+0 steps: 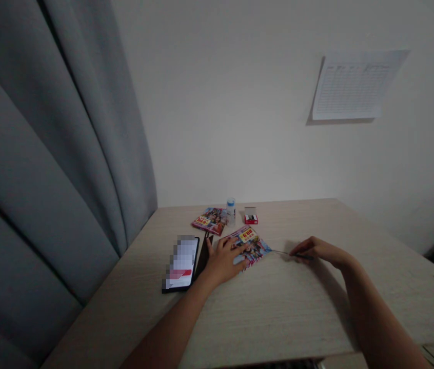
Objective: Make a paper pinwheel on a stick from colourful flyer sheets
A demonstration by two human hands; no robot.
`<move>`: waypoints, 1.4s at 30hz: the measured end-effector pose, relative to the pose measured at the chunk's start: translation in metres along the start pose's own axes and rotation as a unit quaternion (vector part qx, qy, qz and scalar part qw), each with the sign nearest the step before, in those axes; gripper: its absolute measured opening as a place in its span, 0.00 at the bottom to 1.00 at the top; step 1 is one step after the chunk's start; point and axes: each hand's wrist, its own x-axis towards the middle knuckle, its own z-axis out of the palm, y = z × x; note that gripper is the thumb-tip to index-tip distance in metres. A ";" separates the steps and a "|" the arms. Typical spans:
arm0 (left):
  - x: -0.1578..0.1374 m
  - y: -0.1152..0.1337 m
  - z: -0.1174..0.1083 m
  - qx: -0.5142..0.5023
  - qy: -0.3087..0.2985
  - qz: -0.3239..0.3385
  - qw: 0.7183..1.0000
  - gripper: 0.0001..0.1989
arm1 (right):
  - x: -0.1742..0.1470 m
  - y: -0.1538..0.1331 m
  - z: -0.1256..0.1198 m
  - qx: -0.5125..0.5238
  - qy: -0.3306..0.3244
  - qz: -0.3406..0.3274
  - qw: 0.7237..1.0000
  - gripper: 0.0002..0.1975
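1. Paper, brightly coloured, made up the printed booklet (257, 247), which lay flat on the pale counter (278, 318), right of the phone (181, 261) and nearer to me than the second booklet (212, 219), the bottle (231, 212) and the small red box (251, 219).
2. Left hand (222, 260): from my remote station I saw it open, palm down, fingers spread over the left part of the printed booklet, gripping nothing.
3. Right hand (314, 249): closed in a fingertip pinch on a slender tool (302, 256), whose thin end reached the booklet's right corner; I could not tell whether it touched.
4. Handling, as I judged it: light, thin and flexible, somewhat slippery if the print was coated, and easily creased or torn at its corners.
5. Hold, as I judged it: broad, gentle pressure from spread fingers suited the face; for lifting, a thumb-and-finger pinch at the free right edge seemed best. The tool called for a grip on its dark handle, away from the thin end.
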 end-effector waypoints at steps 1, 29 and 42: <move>0.000 0.000 0.000 -0.002 -0.001 0.001 1.000 0.26 | -0.001 0.000 0.000 0.002 -0.001 0.002 1.000 0.22; -0.001 -0.002 -0.004 -0.004 -0.015 0.011 1.000 0.25 | -0.005 0.002 -0.002 -0.004 -0.013 0.003 1.000 0.21; -0.002 -0.002 -0.005 -0.009 -0.015 0.011 1.000 0.25 | -0.005 0.007 -0.005 0.004 -0.016 0.006 1.000 0.22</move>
